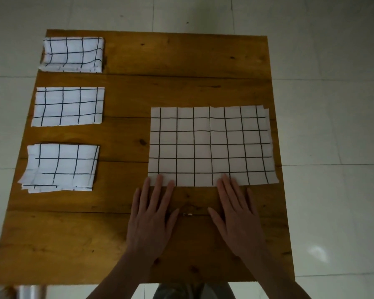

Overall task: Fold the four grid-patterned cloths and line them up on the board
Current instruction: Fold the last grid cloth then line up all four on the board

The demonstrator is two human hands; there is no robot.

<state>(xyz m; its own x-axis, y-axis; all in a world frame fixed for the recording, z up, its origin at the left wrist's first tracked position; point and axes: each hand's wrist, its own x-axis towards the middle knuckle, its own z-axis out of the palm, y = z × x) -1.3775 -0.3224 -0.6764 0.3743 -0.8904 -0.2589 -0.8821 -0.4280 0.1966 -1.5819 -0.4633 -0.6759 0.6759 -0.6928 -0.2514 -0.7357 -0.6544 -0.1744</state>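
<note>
Both hands lie flat, fingers straight and gripping nothing: left hand [151, 214] and right hand [235, 213] touch the near edge of the spread cloth [212, 145]. Three folded cloths [68, 106] line the worktop [181, 61] left of the fingers.

Dim overall, underexposed. Soft glare patch on floor tiles [316, 252] lower right. Wide-angle bowing: table [181, 61] edges splay outward. Bottom-left corner smeared, out of focus. Centre sharp, shadows faint.

forearms [274, 275] cut off, blurred metal object [30, 291]
</note>
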